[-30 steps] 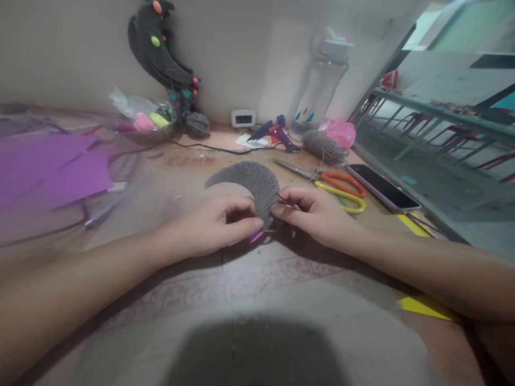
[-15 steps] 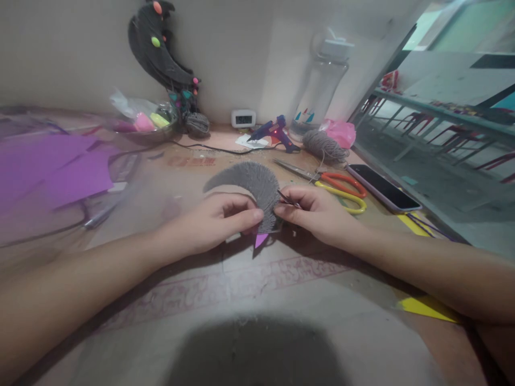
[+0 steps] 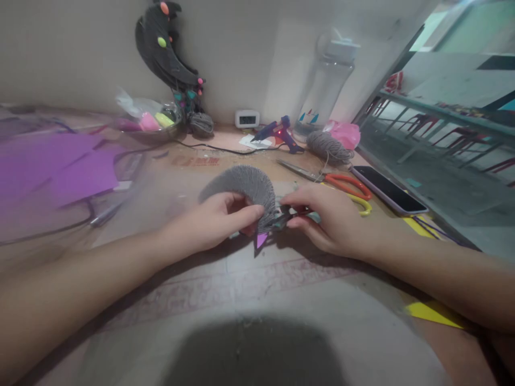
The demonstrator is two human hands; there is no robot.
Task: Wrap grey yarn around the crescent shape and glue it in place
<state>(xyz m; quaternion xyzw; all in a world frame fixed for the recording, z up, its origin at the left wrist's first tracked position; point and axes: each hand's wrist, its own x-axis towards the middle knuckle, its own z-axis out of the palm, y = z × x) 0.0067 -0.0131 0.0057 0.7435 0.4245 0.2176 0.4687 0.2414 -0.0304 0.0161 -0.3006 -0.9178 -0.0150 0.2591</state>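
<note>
While the grey crescent (image 3: 255, 182) is arching over the worktop (image 3: 241, 289), its lower end is sitting between the left hand (image 3: 213, 222) and the right hand (image 3: 328, 214)

Wound with yarn, the crescent is lying near the middle of the worktop, its long axis running from a thin tip at 10 o'clock to a thicker end at about 5, its bulge facing 1 o'clock. Below that thicker end, a purple point (image 3: 261, 239) is poking out toward 6 o'clock.

From 7 o'clock, the left hand is grasping the crescent: its thumb is pressing on the yarn near the lower end, and its fingers, partly hidden, are tucking into the inner curve. From this grip, most of the crescent is rising toward 12 o'clock and bending back toward 10.

At 4 o'clock, the right hand is pinching a small dark thing (image 3: 293, 212) just beside the outer edge. Blur is hiding what it is and whether it is touching the yarn, so the left hand is the nearer one.

Farther out, scissors (image 3: 348, 185) are lying at 3 o'clock, partly behind the right hand, with a phone (image 3: 390, 190) beyond them. A ball of yarn (image 3: 329, 147) is resting at 2 o'clock, a glue gun (image 3: 277, 131) at 1, a small clock (image 3: 247, 119) at 12, and purple paper (image 3: 84, 177) at 9.
</note>
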